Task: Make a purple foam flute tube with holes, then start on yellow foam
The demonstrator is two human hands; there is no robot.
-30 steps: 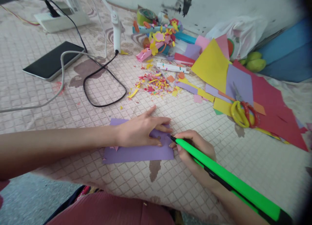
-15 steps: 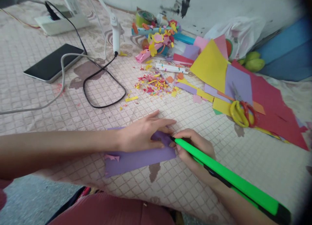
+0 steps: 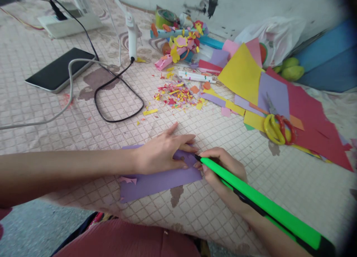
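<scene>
One sheet of purple paper (image 3: 161, 181) lies near the front edge of the cloth-covered desk (image 3: 279, 182), and it sits at a slant now: a second ago its near edge ran almost level across the view, whereas now the left end has swung toward the person and the near edge climbs to the right. The left hand (image 3: 160, 153) holds nothing; it is spread palm-down over the sheet, fingers pointing right, in much the same place as before, its fingertips drawn back slightly compared with half a second ago. The turn has uncovered more of a pink scrap (image 3: 128, 180) on the sheet's left end, earlier partly hidden under the left wrist. The right hand (image 3: 231, 164) has its fingers wrapped round a green tool (image 3: 264, 203), its dark tip at the paper's right end, practically unmoved throughout; whether the tip touches cannot be told. Beyond, a thin yellow strip (image 3: 150, 111) lies flatter than a second ago, while the clippings (image 3: 177, 95) and the scissors (image 3: 275, 117) stay put.
</scene>
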